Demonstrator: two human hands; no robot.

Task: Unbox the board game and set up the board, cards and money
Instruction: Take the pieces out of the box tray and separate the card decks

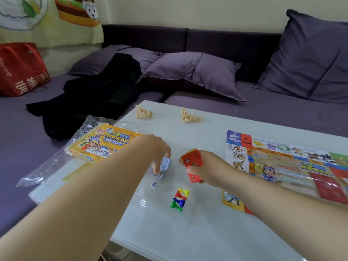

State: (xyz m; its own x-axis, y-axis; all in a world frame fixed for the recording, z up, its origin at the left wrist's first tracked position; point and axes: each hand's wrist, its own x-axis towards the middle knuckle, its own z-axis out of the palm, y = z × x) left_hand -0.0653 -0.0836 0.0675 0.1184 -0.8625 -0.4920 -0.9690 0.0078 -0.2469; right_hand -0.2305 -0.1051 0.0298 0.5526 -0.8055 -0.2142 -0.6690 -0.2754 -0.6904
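While the game box lies in its loose plastic wrap at the left edge of the worktop, the left hand reaches in just right of it. Its wrist is high and its fingers curl downward, the grip pinched on a pale bundle of blue-and-white paper that touches the worktop. This may be the money, though the print is too small to tell. A die sits just nearer the person, and further right the four pawns lie tumbled in a heap. Only a narrow gap separates the two hands.

The right hand comes in low from the right. Its grip is clamped on the red card stack, with the thumb across the upper face and the fingers behind. The stack is held just above the worktop, tilted, its long axis running roughly away from the person and back.

The board lies flat and unfolded to the right of that hand, and the forearm crosses above its left border. The red panels printed on it are likely the card spaces. They lie well to the right of the stack, so the right hand is much the nearer one to carry it there. It would have to swing rightward across the board.
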